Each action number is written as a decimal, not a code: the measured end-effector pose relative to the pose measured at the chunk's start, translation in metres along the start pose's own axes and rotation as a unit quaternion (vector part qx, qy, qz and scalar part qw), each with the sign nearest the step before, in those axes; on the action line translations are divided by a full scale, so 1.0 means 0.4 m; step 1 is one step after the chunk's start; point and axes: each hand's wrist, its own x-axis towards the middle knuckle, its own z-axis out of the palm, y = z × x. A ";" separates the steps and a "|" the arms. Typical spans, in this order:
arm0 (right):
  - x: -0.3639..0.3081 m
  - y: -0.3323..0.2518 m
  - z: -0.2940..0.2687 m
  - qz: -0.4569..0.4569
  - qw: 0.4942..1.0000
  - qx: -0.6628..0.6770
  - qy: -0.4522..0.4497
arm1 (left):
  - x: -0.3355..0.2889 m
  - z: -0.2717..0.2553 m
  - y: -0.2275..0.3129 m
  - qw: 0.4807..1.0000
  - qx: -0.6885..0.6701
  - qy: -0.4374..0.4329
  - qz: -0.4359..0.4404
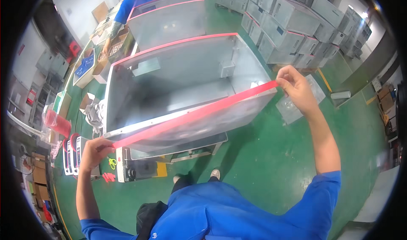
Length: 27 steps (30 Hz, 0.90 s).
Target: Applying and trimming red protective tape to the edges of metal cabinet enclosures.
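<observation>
Overhead, the head view shows a person in a blue shirt stretching a long red strip (193,115) between both hands over the near rim of a large open sheet-metal box (169,85). The left hand (95,149) has its grip clenched on the strip's lower left end, just off the box's near left corner. The right hand (294,85) pinches the other end between fingertips at the box's near right corner. The strip's long axis runs from lower left up to upper right, following the near rim; it seems to lie on or just above that edge, and I cannot tell whether it touches. The far and side rims already carry the same red edging. Each hand holds one end, so neither is nearer. Yellow-handled scissors (112,162) lie on the green floor (263,155) below the left hand. Another person in blue stands at a second box (167,19) behind.
</observation>
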 end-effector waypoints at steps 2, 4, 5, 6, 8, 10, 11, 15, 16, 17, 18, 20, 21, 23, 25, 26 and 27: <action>0.031 0.012 -0.018 0.017 0.999 0.043 -0.018 | 0.011 -0.007 -0.010 1.000 0.022 0.021 0.000; 0.054 0.041 -0.032 0.040 0.997 0.062 -0.020 | 0.031 -0.008 0.004 0.999 0.024 0.034 -0.021; 0.059 0.057 -0.039 0.057 0.996 0.070 -0.021 | 0.038 -0.010 0.013 0.998 0.027 0.038 -0.048; 0.064 0.074 -0.046 0.072 0.994 0.077 -0.021 | 0.046 -0.007 0.021 0.996 0.029 0.044 -0.074; 0.072 0.106 -0.058 0.096 0.992 0.081 -0.031 | 0.058 -0.001 0.032 0.992 0.025 0.053 -0.110; 0.079 0.134 -0.067 0.111 0.990 0.077 -0.050 | 0.063 0.001 0.042 0.989 0.013 0.064 -0.131; 0.083 0.148 -0.068 0.119 0.989 0.070 -0.057 | 0.067 -0.004 0.032 0.987 -0.025 0.067 -0.144; 0.100 0.188 -0.086 0.128 0.988 0.020 -0.085 | 0.076 0.001 0.014 0.985 -0.117 0.065 -0.113; 0.102 0.191 -0.090 0.125 0.988 0.006 -0.092 | 0.076 0.003 0.009 0.981 -0.115 0.073 -0.135; 0.103 0.187 -0.093 0.138 0.985 -0.013 -0.101 | 0.076 0.005 0.007 0.978 -0.112 0.082 -0.157; 0.105 0.188 -0.092 0.144 0.983 -0.013 -0.111 | 0.077 0.006 0.005 0.974 -0.108 0.091 -0.179; 0.109 0.193 -0.091 0.155 0.979 -0.013 -0.130 | 0.079 0.010 0.015 0.968 -0.144 0.108 -0.174; 0.107 0.199 -0.092 0.156 0.981 0.011 -0.117 | 0.082 0.010 0.023 0.966 -0.159 0.116 -0.167; 0.104 0.207 -0.094 0.167 0.979 0.040 -0.105 | 0.082 0.009 0.005 0.957 -0.206 0.127 -0.163; 0.109 0.208 -0.093 0.173 0.977 0.049 -0.111 | 0.070 0.005 -0.030 0.949 -0.231 0.129 -0.170; 0.110 0.204 -0.094 0.175 0.976 0.043 -0.119 | 0.067 0.004 -0.037 0.945 -0.243 0.130 -0.174; 0.110 0.203 -0.093 0.178 0.975 0.036 -0.126 | 0.067 0.004 -0.038 0.951 -0.221 0.127 -0.173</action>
